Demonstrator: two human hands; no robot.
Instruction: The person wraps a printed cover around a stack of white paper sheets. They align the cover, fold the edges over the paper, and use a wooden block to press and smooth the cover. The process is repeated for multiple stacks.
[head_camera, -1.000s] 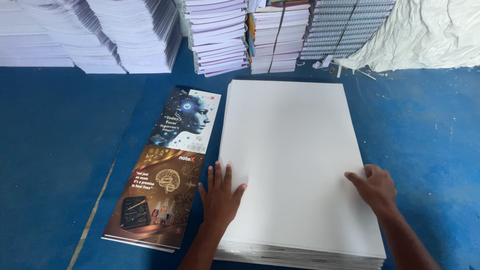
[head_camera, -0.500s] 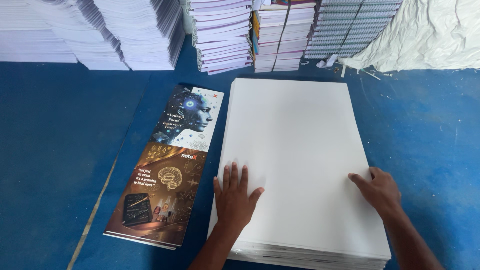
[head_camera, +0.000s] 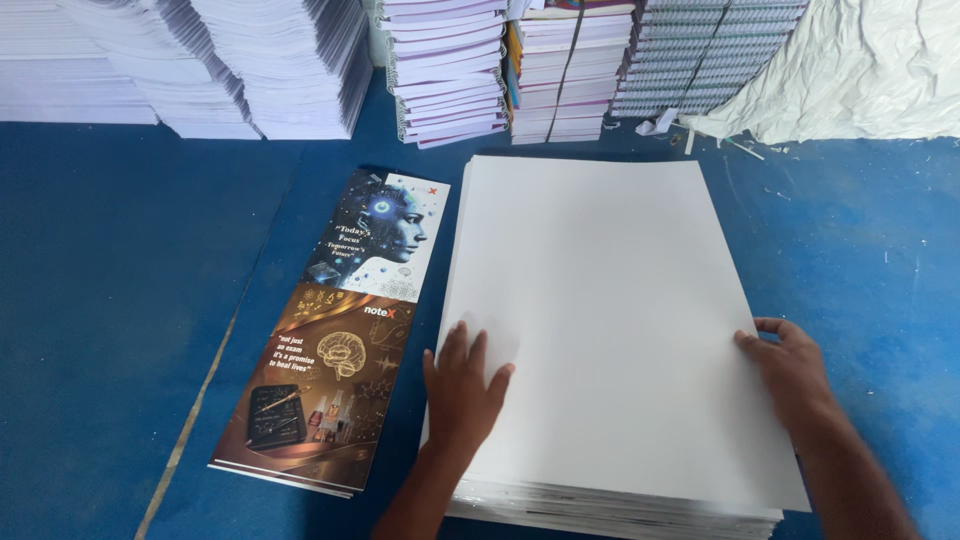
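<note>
A thick stack of large blank white sheets (head_camera: 600, 290) lies on the blue floor in front of me. My left hand (head_camera: 462, 388) rests flat on the top sheet near the stack's lower left, fingers spread. At the stack's right edge my right hand (head_camera: 792, 368) curls its fingers around the border of the top sheets. To the left of the stack lies a long printed cover sheet (head_camera: 335, 330), its upper half blue with a head picture and its lower half brown with a brain picture.
Tall piles of white paper (head_camera: 250, 60) and spiral-bound notebooks (head_camera: 450, 65) line the far side. A crumpled white sheet of plastic (head_camera: 860, 65) lies at the back right. Blue floor (head_camera: 110, 300) stretches to the left and right.
My left hand has slid to the right, further onto the top sheet. My right hand has stayed at the right edge. The view has shifted slightly.
</note>
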